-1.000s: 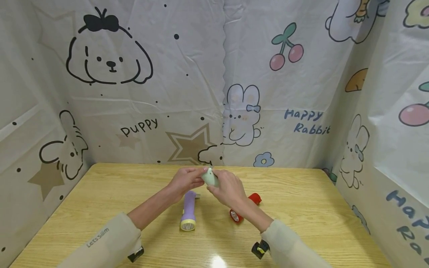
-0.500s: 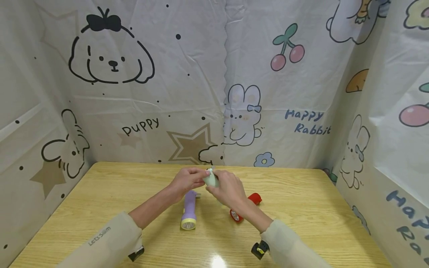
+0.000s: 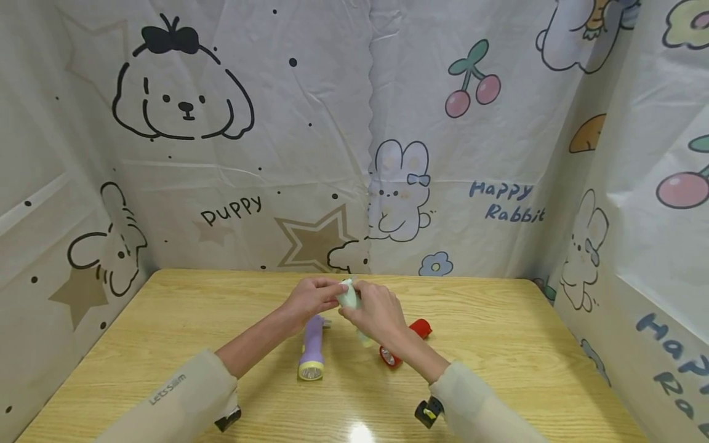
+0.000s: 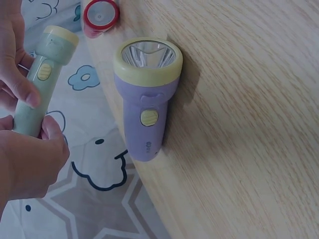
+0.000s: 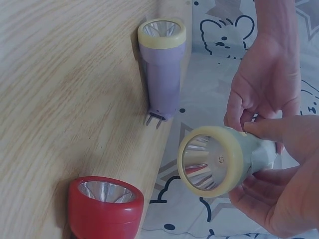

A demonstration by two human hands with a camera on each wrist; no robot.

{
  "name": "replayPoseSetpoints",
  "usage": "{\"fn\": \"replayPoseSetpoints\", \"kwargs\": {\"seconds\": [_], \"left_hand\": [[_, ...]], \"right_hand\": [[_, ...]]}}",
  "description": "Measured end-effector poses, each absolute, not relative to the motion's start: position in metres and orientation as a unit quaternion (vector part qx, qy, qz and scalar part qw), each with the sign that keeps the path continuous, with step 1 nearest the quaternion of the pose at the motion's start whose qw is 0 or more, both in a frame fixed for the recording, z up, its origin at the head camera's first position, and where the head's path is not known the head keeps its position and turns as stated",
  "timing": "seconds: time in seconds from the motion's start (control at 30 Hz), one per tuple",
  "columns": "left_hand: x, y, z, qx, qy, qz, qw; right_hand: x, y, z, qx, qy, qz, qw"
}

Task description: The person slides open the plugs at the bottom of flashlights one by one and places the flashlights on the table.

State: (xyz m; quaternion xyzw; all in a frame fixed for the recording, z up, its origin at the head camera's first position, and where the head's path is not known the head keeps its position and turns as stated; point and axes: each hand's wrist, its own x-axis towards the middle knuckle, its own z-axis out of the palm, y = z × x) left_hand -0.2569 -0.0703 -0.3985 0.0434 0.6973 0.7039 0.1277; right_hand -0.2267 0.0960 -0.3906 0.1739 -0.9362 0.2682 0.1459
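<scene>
Both hands hold a pale green flashlight (image 4: 44,87) with a cream lens rim, raised over the far part of the table. My right hand (image 3: 378,311) grips its body, thumb along the side near the cream switch in the left wrist view. At the tail end, my left hand (image 3: 307,301) pinches it between thumb and fingers. The wide reflector (image 5: 202,162) faces the right wrist camera. Below the hands lies a purple flashlight (image 3: 312,344) with a cream rim, its plug prongs (image 5: 154,120) sticking out of the tail. A red flashlight (image 3: 390,357) lies partly hidden under my right forearm.
The wooden table (image 3: 183,332) has a patterned cloth (image 3: 316,154) hanging behind it and at both sides. Dark wrist camera mounts (image 3: 429,411) sit below the light sleeves.
The green flashlight has tilted a little, and its cream lens end now shows below my right hand. Both hands stay nearly in place; the purple and red flashlights have not moved.
</scene>
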Motion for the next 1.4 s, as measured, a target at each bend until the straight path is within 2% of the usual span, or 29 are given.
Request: {"fn": "replayPoseSetpoints", "kwargs": {"seconds": [1.4], "left_hand": [[-0.258,-0.06,-0.412,0.012,0.741,0.657,0.142]], "right_hand": [[-0.23,0.101,-0.411,0.167,-0.929,0.318,0.09]]}}
